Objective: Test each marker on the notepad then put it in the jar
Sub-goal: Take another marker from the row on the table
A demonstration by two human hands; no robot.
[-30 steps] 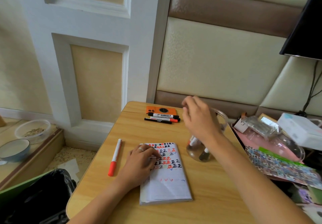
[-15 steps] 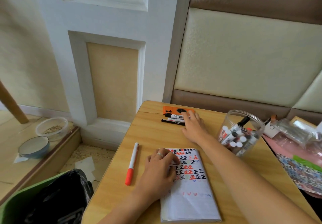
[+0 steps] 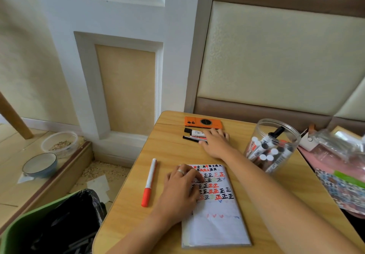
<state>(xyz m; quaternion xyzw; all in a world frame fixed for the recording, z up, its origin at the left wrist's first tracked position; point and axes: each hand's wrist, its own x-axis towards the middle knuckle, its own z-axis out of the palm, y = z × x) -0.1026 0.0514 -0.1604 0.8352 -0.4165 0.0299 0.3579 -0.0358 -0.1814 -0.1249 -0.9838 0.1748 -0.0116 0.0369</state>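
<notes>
Left of the notepad [image 3: 213, 204]: red-capped marker [image 3: 149, 181], lying free near the table [image 3: 126, 210] edge. Left hand [image 3: 180, 190]: flat on the notepad, fingers relaxed, covering some script. Right hand [image 3: 216, 143]: laid over the far markers [image 3: 192, 135], hiding their right ends; grip cannot be told. Jar [image 3: 273, 145]: right, open-topped, holding markers; forearm crosses before it.
</notes>
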